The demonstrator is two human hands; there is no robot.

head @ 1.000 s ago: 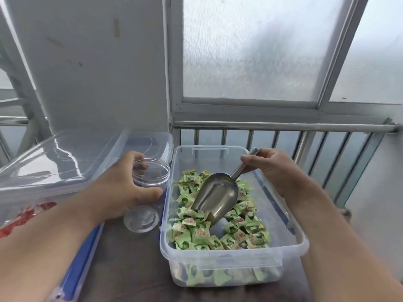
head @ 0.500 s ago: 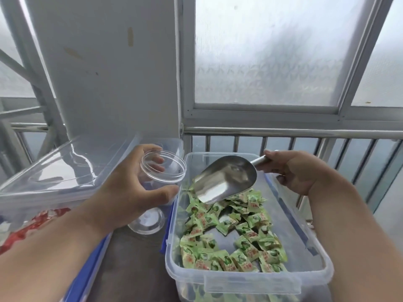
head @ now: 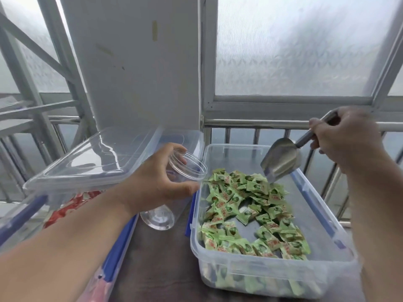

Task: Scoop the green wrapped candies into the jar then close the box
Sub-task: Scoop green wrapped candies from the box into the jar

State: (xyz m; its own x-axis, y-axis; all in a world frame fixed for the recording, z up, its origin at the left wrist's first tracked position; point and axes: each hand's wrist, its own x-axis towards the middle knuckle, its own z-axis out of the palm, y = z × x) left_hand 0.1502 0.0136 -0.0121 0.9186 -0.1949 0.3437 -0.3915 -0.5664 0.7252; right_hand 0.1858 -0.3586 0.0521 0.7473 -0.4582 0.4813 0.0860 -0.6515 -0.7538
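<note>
The green wrapped candies [head: 250, 205] lie loose in a shallow heap across the floor of the box [head: 270, 277], small square packets with green wrappers and red print, spread from the back left toward the front right. The box is a clear plastic rectangular tub with blue clips on its sides, open at the top, standing on a dark surface. The jar [head: 174, 186] is a clear plastic cylinder with a wide open mouth, empty, tilted with its mouth toward the box and just beside the box's left rim. The scoop [head: 280, 159] is plain metal, tipped mouth-down, its tip just above or touching the candies at the back of the box.
</note>
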